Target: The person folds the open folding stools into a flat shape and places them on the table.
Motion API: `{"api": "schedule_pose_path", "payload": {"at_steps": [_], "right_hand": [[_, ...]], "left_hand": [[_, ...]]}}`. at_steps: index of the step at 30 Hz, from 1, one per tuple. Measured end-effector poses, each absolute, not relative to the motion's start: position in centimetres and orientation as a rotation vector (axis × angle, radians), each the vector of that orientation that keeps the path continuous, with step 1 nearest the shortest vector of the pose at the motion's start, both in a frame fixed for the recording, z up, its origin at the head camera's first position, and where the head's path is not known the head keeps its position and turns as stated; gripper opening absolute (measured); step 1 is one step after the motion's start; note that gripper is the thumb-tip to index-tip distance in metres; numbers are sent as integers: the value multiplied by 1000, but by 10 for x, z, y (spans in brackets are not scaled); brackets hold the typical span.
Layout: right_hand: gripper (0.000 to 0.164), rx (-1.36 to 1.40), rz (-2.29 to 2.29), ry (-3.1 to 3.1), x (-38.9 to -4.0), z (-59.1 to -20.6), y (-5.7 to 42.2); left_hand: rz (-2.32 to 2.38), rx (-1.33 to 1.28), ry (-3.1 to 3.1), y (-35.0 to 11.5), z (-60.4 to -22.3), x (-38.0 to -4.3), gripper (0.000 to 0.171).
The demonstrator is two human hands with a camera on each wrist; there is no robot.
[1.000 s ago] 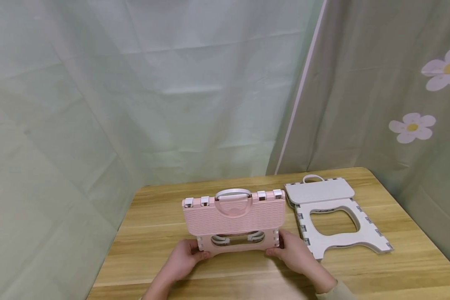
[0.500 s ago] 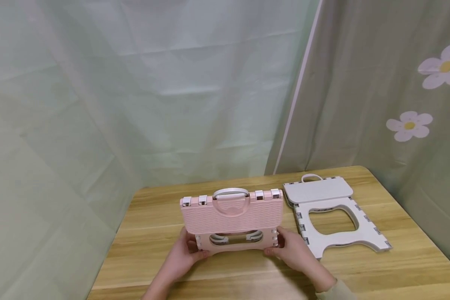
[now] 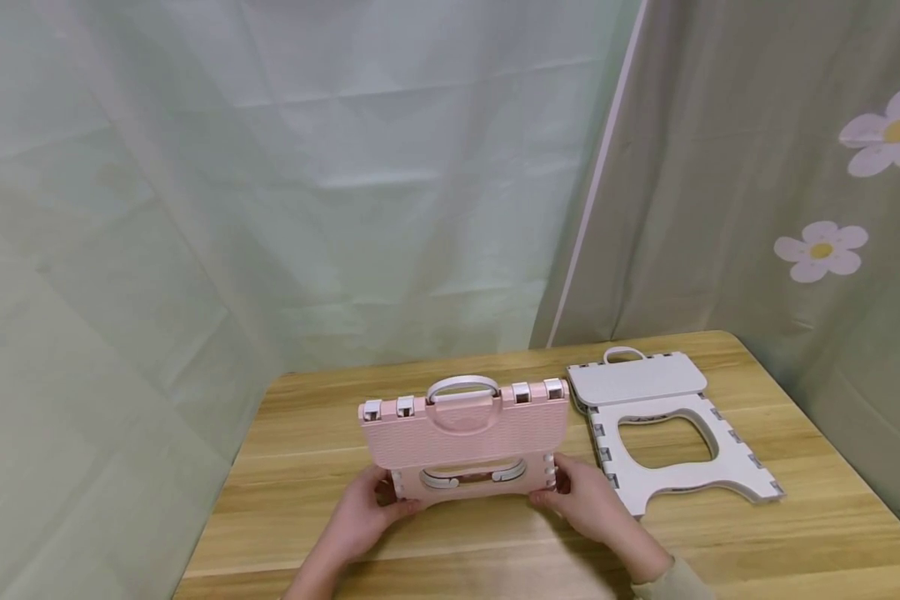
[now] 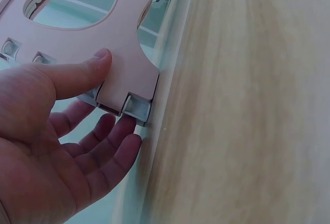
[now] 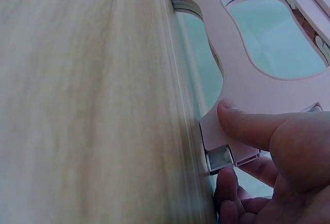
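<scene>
A pink folding stool point(image 3: 465, 437) stands upright on the wooden table in the head view, its seat panel folded down over the legs and a light carry handle point(image 3: 462, 384) arching on top. My left hand point(image 3: 362, 515) grips the lower left side of the stool's leg panel; in the left wrist view its thumb point(image 4: 85, 74) presses the pink face while the fingers curl behind the edge. On the opposite side, my right hand point(image 3: 588, 504) holds the lower right corner, thumb point(image 5: 247, 126) on the front face and fingers partly hidden behind.
To the right, a white folding stool point(image 3: 675, 450) lies folded flat on the wooden table point(image 3: 300, 542). Pale green and grey curtains point(image 3: 420, 208) hang behind the table, the right one printed with flowers.
The pink stool has tilted slightly, and the handle stands a little higher in view. Both hands keep their hold, the left having shifted slightly. The white stool stays put.
</scene>
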State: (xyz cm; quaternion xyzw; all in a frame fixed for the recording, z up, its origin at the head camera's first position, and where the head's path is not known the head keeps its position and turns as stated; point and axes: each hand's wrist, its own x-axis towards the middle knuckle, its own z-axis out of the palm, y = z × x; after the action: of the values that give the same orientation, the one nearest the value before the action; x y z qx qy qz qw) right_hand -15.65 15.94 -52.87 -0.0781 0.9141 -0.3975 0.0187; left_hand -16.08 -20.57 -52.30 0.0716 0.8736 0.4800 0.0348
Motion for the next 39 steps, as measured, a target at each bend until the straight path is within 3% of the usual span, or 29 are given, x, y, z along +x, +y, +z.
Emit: {"api": "schedule_pose_path", "payload": {"at_steps": [16,30,39], "right_hand": [[46,-303,-1238,2806,-154,-525,163],[36,-282,-1371,2554,-148,-501,174],[26,-221,-1491,2404,-138,-510,180]], "left_hand": [[1455,327,2565,-204,-519,-159,44],[1533,296,2336,-204,-510,-156,55],[1609,289,2121,-202,-512,-156,55]]}}
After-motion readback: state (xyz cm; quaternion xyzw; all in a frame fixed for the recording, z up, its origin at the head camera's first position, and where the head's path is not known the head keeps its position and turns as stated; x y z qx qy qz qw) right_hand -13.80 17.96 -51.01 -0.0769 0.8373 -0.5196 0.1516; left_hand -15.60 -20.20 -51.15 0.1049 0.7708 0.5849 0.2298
